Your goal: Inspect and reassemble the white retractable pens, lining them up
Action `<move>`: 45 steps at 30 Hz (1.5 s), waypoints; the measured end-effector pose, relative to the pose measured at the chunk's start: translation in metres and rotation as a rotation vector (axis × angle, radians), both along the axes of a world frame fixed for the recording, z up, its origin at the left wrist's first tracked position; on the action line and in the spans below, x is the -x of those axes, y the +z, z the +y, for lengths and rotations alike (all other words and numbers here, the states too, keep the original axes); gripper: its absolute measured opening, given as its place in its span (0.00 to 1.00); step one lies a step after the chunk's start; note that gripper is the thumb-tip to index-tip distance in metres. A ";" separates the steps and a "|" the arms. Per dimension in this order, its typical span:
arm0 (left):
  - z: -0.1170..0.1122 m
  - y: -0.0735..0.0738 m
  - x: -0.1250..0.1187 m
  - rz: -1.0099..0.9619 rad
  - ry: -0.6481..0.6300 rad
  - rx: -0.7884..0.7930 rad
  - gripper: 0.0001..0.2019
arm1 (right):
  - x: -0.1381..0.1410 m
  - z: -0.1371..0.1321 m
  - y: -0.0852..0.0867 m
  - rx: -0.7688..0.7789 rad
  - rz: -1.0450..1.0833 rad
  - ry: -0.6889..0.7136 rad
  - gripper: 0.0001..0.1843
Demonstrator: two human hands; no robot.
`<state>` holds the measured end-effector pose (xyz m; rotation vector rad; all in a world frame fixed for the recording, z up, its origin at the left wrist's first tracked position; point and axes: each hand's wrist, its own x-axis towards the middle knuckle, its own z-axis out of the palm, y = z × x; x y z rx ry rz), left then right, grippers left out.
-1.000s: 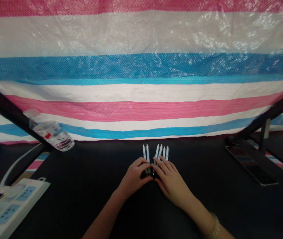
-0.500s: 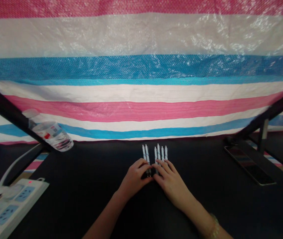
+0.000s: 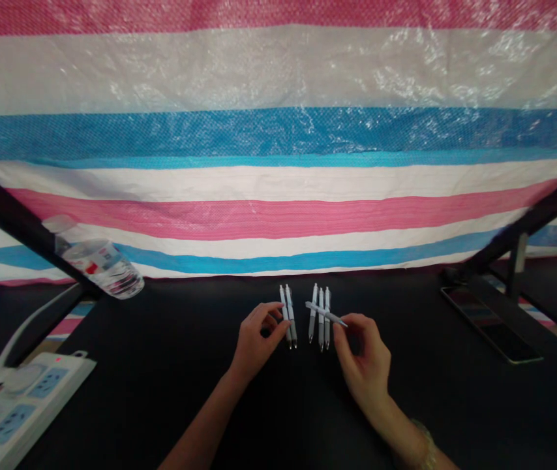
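White pens lie on the black bench (image 3: 161,365) just below the centre of the frame, in two groups: a pair (image 3: 288,316) on the left and three pens (image 3: 321,320) on the right, all pointing away from the viewer. One further pen (image 3: 326,314) is held slantwise across the group of three, pinched at its near end between the thumb and fingers (image 3: 344,329) of the right hand (image 3: 364,356), which are closed on it. The left hand (image 3: 255,339) rests beside the pair, its fingers (image 3: 278,318) loosely curled with the thumb tip touching the pair; whether it grips them cannot be told. A striped pink, white and blue tarpaulin (image 3: 278,130) fills the upper frame behind the bench. At left a clear water bottle (image 3: 97,261) lies tilted against a black bar (image 3: 9,215); a white power strip (image 3: 19,405) occupies the lower left corner. A dark phone (image 3: 491,329) lies at right.
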<state>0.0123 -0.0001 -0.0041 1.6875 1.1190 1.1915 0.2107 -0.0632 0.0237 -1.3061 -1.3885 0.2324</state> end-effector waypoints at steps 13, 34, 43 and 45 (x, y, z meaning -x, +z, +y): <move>0.004 0.010 0.002 -0.763 -0.068 0.501 0.15 | 0.034 -0.009 -0.017 0.550 0.745 0.651 0.18; 0.005 0.010 0.007 -0.601 -0.104 0.650 0.15 | 0.036 -0.015 -0.024 1.213 0.938 0.899 0.26; 0.005 0.005 0.004 -0.558 -0.046 0.617 0.13 | 0.038 -0.018 -0.024 1.153 0.957 0.790 0.26; 0.006 0.006 0.005 -0.589 -0.040 0.618 0.14 | 0.038 -0.017 -0.027 1.176 1.057 0.837 0.29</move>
